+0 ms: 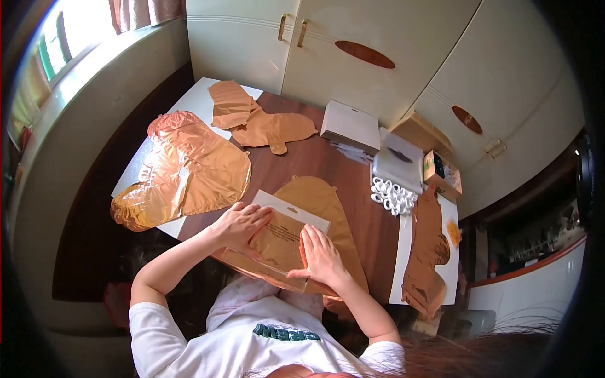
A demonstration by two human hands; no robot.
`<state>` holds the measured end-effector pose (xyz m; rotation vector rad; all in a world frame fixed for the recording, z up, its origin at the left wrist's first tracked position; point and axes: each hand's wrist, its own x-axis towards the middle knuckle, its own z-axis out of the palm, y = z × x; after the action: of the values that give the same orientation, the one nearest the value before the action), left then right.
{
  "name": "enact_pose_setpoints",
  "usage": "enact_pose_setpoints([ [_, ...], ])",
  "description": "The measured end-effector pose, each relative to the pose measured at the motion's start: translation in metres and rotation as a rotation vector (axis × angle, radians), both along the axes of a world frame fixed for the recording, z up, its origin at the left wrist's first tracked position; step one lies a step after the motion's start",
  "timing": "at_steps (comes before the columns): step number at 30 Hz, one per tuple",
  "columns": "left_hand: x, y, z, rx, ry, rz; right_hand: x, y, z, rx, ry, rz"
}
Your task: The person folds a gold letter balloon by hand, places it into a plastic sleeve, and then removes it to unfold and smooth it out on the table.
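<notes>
A clear plastic packaging bag (277, 238) with a white hanging header and dark printed text lies in front of my body at the table's near edge. Copper-coloured foil shows through its film. My left hand (241, 228) grips the bag's left side, fingers over the upper edge and thumb lower down. On the opposite side my right hand (322, 257) holds it, with fingers along the edge and thumb pointing inward across the film. Beneath the bag, a flat copper foil balloon (343, 236) spreads over the table.
A shiny, puffed foil balloon (208, 173) covers the table's left side. Flat foil balloons (271, 126) lie at the back. A white box (351, 126), a stack of clear bags (397, 160), white ribbon loops (394, 195) and a small box (442, 173) stand right. Another foil piece (427, 258) lies nearer.
</notes>
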<state>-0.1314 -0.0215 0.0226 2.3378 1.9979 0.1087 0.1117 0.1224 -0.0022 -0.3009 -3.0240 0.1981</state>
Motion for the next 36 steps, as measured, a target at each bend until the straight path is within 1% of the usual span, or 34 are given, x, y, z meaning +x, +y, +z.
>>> enact_pose_setpoints([
  [2,0.0,-0.001,0.0,-0.013,-0.015,0.005,-0.001,0.002,-0.001,-0.008,0.001,0.005],
  [6,-0.001,-0.002,0.002,-0.027,0.034,-0.014,0.0,0.008,0.003,-0.038,-0.016,0.03],
  [9,-0.001,-0.001,0.005,-0.046,0.034,-0.013,0.002,0.012,0.002,-0.123,-0.074,0.008],
  [11,-0.001,-0.001,0.003,-0.042,0.008,-0.003,0.0,0.016,0.003,-0.117,-0.108,-0.008],
  [15,-0.004,0.0,-0.006,0.041,0.025,-0.027,-0.001,0.018,0.002,-0.16,-0.154,-0.044],
  [19,0.0,0.0,-0.01,0.048,-0.024,0.016,-0.004,0.033,0.005,-0.159,-0.18,0.012],
  [22,0.003,0.0,-0.013,0.075,-0.052,0.035,-0.004,0.04,0.005,-0.101,-0.162,0.068],
  [23,0.003,0.0,-0.014,0.085,-0.062,0.039,-0.002,0.036,0.008,-0.028,-0.136,0.07],
  [27,0.007,-0.003,-0.014,0.07,-0.081,0.058,0.0,0.016,0.016,-0.07,0.092,0.231],
  [30,0.008,-0.001,-0.011,0.066,-0.1,0.059,0.003,-0.002,0.01,-0.063,0.136,0.205],
  [36,0.007,-0.002,-0.011,0.049,-0.115,0.045,0.001,-0.005,0.012,0.09,0.319,0.258],
])
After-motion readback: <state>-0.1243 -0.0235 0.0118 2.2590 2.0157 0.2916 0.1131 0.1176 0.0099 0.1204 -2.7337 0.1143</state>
